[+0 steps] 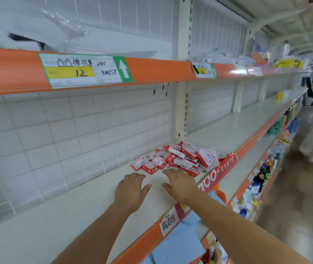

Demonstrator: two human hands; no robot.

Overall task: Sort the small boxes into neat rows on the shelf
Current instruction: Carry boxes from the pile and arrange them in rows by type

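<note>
A loose heap of several small red-and-white boxes (180,157) lies on the pale shelf (75,210), near its front edge and beside the upright post. My left hand (132,189) hovers flat over the shelf just short of the heap, fingers straight, holding nothing. To its right, my right hand (180,184) reaches out palm down, fingertips close to the nearest boxes, also holding nothing. Neither hand touches a box as far as I can see.
An orange shelf lip (152,237) with a red banner (218,172) and a white label runs along the front edge. The upper shelf rail (9,71) with a price tag hangs overhead. Lower shelves at right hold packaged goods (254,189). The white tiled back wall (56,130) stands behind.
</note>
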